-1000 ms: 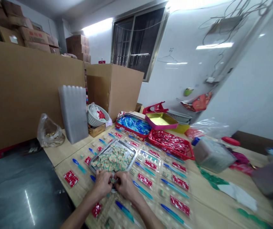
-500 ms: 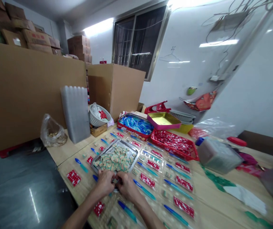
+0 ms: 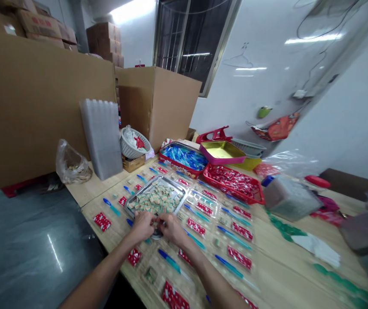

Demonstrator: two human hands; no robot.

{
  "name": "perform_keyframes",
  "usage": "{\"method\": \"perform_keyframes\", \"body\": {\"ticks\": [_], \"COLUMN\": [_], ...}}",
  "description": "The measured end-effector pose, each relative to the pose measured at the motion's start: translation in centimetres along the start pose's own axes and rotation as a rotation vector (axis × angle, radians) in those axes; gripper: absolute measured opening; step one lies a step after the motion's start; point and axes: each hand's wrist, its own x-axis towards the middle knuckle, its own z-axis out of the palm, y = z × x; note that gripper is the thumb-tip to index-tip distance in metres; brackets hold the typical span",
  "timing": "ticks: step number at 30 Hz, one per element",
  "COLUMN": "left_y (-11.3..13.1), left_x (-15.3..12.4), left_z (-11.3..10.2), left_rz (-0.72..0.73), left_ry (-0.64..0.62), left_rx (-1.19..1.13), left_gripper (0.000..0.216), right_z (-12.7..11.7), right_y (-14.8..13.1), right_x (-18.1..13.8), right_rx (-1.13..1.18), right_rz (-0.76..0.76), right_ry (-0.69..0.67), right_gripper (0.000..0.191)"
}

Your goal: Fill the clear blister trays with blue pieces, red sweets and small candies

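Note:
My left hand (image 3: pixel 143 226) and my right hand (image 3: pixel 170 227) are close together at the near edge of a metal tray (image 3: pixel 183 201). The fingers of both are pinched around something small that I cannot make out. A heap of small green-and-beige pieces (image 3: pixel 158 196) fills the tray. Around it lie clear plastic blister trays with compartments, holding blue pen-like sticks (image 3: pixel 170 260) and red packets with white dots (image 3: pixel 101 221). A small greenish piece (image 3: pixel 150 274) sits in a compartment below my hands.
Beyond the tray stand a tin of blue sticks (image 3: pixel 185 157), a red basket of red packets (image 3: pixel 233 182) and a gold-lined tin (image 3: pixel 222 151). At left are stacked clear trays (image 3: pixel 102 139) and a plastic bag (image 3: pixel 71 165). A cloudy plastic container (image 3: pixel 291 199) stands at right.
The view has tipped downward, so the table and boxes appear higher in the picture. My hands stay together at the tray's near edge, fingers still pinched.

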Motion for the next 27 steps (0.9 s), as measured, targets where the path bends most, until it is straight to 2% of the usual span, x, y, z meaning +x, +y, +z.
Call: {"method": "perform_keyframes", "body": {"ticks": [4,7,11,14,20,24,27], "left_y": [-0.1,-1.2,-4.5,-7.0,-9.1,-9.7,-10.2], "left_x": [0.3,0.4,-0.6,-2.6,-6.8,-8.4,-9.0], "left_z": [-0.6,-2.0,-4.6,-5.8,-5.5,-4.9,-4.4], "left_rz": [0.027,0.034,-0.053,-0.115,-0.332,-0.380,-0.384], "left_ry": [0.012,0.050,0.263,0.408,0.627,0.734,0.716], "left_rx": [-0.025,-0.116,-0.360,-0.490,-0.968,-1.128,-1.146], "left_gripper": [0.013,0.016,0.026,0.040,0.057,0.062,0.062], "right_z": [-0.8,-0.7,0.7,2.0,5.3,7.7,9.0], "right_y": [-0.9,-1.0,-0.2,-0.6,-5.5,-8.3,-9.4], "right_x": [0.6,0.7,0.8,1.2,3.3,4.5,4.7], "right_rx": [-0.092,-0.090,0.063,0.219,0.495,0.408,0.259], "right_rz": [-0.101,-0.100,0.063,0.115,0.130,0.129,0.131], "right_ry": [-0.034,-0.008,0.054,0.061,-0.090,-0.138,-0.134], "right_gripper": [0.023,0.021,0.014,0.009,0.004,0.009,0.011]}}
